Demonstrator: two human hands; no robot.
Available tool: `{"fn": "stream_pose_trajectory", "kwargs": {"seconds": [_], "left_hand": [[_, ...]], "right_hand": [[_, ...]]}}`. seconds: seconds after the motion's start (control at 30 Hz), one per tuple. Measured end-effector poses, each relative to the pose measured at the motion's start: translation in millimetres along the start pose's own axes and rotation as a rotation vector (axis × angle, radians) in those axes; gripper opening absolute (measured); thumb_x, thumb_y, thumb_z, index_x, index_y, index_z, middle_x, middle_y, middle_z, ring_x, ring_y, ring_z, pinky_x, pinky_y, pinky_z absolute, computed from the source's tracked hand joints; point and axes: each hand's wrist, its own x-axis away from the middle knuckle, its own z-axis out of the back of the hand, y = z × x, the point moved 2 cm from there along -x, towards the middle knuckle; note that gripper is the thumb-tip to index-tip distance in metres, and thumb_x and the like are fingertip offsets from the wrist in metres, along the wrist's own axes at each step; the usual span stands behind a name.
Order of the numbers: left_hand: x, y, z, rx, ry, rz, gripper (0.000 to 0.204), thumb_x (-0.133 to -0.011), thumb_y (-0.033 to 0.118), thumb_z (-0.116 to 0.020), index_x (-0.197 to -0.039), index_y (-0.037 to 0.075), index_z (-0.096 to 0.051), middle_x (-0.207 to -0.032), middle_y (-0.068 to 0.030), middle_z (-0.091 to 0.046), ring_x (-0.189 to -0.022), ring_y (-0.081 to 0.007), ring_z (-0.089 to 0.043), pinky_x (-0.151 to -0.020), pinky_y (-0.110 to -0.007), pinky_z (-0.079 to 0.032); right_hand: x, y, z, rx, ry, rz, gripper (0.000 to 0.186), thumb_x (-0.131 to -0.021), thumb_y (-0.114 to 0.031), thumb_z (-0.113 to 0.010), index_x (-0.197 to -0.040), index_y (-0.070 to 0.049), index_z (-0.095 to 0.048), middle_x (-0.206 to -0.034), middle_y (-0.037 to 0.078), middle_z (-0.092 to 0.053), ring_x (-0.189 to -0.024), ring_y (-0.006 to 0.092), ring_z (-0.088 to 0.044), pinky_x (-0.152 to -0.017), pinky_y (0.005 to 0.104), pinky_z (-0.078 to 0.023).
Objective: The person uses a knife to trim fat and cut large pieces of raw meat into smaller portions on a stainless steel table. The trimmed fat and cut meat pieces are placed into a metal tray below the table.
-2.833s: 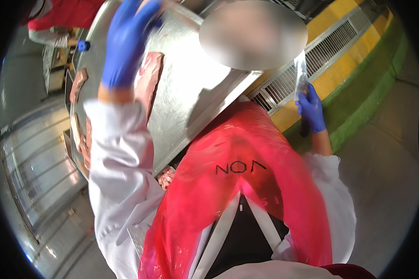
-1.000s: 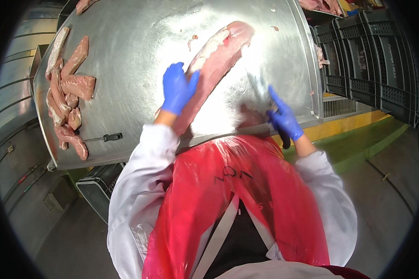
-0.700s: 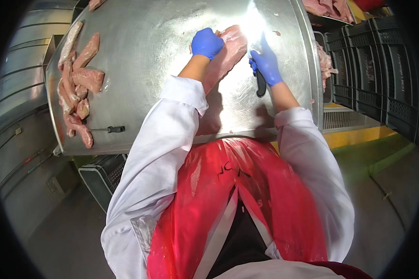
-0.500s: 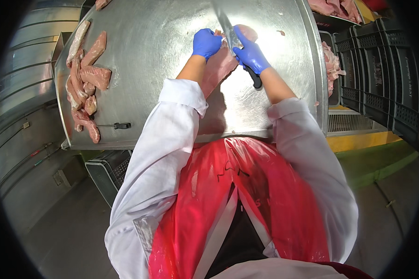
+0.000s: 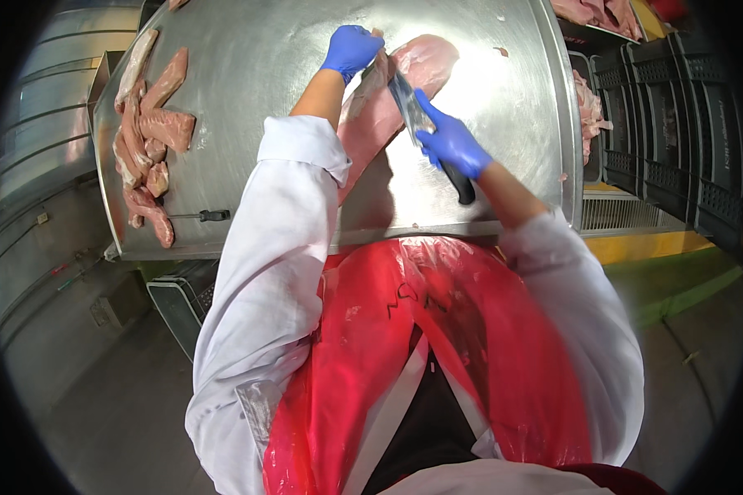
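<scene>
My left hand (image 5: pixel 348 51), in a blue glove, is closed on a pale strip (image 5: pixel 378 54) at the upper left edge of a long pink piece of meat (image 5: pixel 425 66). The meat lies diagonally on a stainless steel table (image 5: pixel 248 91). My right hand (image 5: pixel 454 140), also gloved in blue, grips a black-handled knife (image 5: pixel 463 186), index finger stretched along the blade (image 5: pixel 403 95), which points away from me and crosses the meat's upper left part, just right of and below my left hand.
Several cut meat pieces (image 5: pixel 168 129) lie at the table's left, beside a black-handled steel rod (image 5: pixel 214 215). Stacked dark crates (image 5: pixel 660 140) stand at the right, near more meat (image 5: pixel 590 115) and a tray of meat (image 5: pixel 598 16). Another crate (image 5: pixel 173 305) sits below the table's left side.
Since half a second ago, my left hand has risen and shifted left with the strip. My right hand and knife have moved toward me. Earlier, my left hand was lower along the meat.
</scene>
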Motion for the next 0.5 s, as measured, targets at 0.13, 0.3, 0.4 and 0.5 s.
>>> {"fn": "stream_pose_trajectory", "kwargs": {"seconds": [0.13,0.3,0.4,0.5], "left_hand": [[-1.9,12.0,9.9,0.042,-0.145,-0.030,0.037,-0.085,0.036,-0.073,-0.084,-0.001,-0.073,-0.072,-0.0066,-0.067,-0.061,-0.0145,-0.060,-0.058,-0.032,-0.049],[-18.6,-0.4,19.3,0.102,-0.172,0.027,0.035,-0.090,0.033,-0.069,-0.092,-0.002,-0.072,-0.079,-0.0062,-0.068,-0.073,-0.0151,-0.063,-0.067,-0.031,-0.050],[-41.4,-21.8,30.1,-0.415,-0.119,-0.412,0.033,-0.090,0.029,-0.063,-0.095,-0.002,-0.071,-0.084,-0.0188,-0.071,-0.075,-0.0261,-0.068,-0.071,-0.040,-0.053],[-14.4,30.3,34.8,-0.014,-0.154,-0.328,0.036,-0.089,0.033,-0.059,-0.093,0.000,-0.072,-0.084,-0.0204,-0.071,-0.077,-0.0300,-0.068,-0.071,-0.043,-0.052]], "right_hand": [[-39.1,-14.6,-5.9,-0.090,0.050,0.095,0.080,-0.094,-0.007,-0.056,-0.163,-0.015,-0.017,-0.074,0.007,-0.059,-0.056,0.0128,-0.055,-0.053,0.0288,-0.051],[-26.1,-10.9,-38.0,-0.126,0.091,0.063,0.078,-0.096,-0.007,-0.053,-0.164,-0.020,-0.015,-0.070,0.004,-0.058,-0.051,0.0125,-0.053,-0.048,0.0276,-0.048],[1.6,2.4,-64.1,-0.029,0.040,0.038,0.079,-0.096,-0.008,-0.053,-0.164,-0.018,-0.013,-0.070,0.005,-0.058,-0.051,0.0133,-0.053,-0.047,0.0292,-0.048],[-53.2,-19.2,-55.7,-0.114,0.173,0.063,0.078,-0.096,-0.009,-0.054,-0.164,-0.019,-0.016,-0.074,0.007,-0.060,-0.053,0.0133,-0.054,-0.050,0.0302,-0.050]]}}
